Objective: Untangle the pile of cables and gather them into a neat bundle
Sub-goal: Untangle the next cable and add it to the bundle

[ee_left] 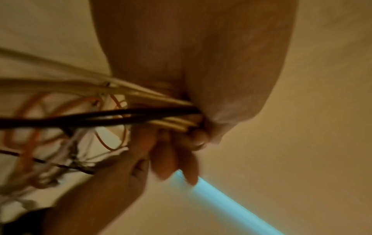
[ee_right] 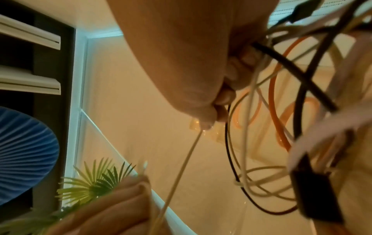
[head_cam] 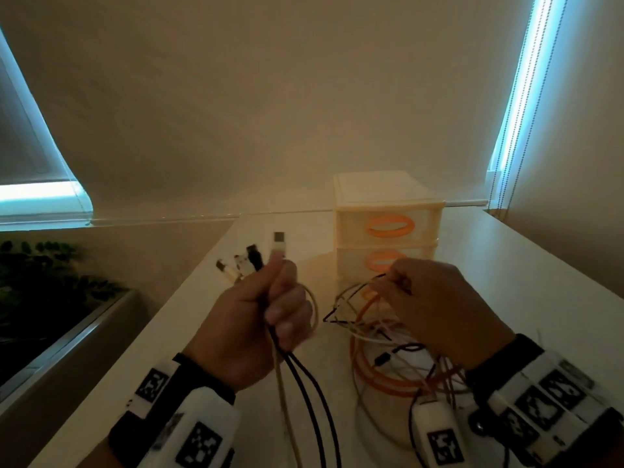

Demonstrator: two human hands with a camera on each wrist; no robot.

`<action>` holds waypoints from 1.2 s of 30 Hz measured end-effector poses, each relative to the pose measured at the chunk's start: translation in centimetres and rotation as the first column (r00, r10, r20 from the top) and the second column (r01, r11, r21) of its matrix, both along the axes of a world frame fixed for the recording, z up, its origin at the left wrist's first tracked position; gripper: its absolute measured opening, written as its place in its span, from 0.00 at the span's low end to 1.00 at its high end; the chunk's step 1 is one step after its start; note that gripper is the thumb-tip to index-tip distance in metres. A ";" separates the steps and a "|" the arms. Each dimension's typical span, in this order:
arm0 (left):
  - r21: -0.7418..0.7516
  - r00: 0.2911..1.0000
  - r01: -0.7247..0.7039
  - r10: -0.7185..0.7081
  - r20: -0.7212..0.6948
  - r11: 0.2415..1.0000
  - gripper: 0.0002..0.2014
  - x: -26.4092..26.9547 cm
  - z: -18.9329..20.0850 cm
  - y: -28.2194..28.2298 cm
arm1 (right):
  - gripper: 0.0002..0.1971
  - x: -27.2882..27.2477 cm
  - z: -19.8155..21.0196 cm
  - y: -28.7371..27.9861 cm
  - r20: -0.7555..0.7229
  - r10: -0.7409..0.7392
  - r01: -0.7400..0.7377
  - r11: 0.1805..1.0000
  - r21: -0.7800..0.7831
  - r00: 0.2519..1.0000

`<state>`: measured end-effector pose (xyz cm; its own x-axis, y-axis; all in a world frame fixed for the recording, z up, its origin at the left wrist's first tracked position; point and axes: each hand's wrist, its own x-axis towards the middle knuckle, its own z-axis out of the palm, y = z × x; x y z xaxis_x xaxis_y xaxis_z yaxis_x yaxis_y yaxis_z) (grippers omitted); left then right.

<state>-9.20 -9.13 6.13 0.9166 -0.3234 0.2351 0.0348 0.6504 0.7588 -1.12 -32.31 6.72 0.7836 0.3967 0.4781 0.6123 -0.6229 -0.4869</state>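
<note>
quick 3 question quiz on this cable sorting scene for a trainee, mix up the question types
1. True or false: the left hand grips several cables with their plugs sticking up above the fist.
2. What colour is the thick cable looped in the tangle on the table? A green, B orange, C blue
3. Fill in: behind the right hand stands a small set of ____ with orange handles.

Key: 1 true; 2 B; 3 drawers
</note>
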 end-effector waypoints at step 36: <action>-0.184 0.905 -0.420 0.395 -0.157 0.889 0.21 -0.1 1.8 -0.2 | 0.08 -1.2 -0.6 0.9 -0.140 0.405 -0.408 0.913 0.012 0.904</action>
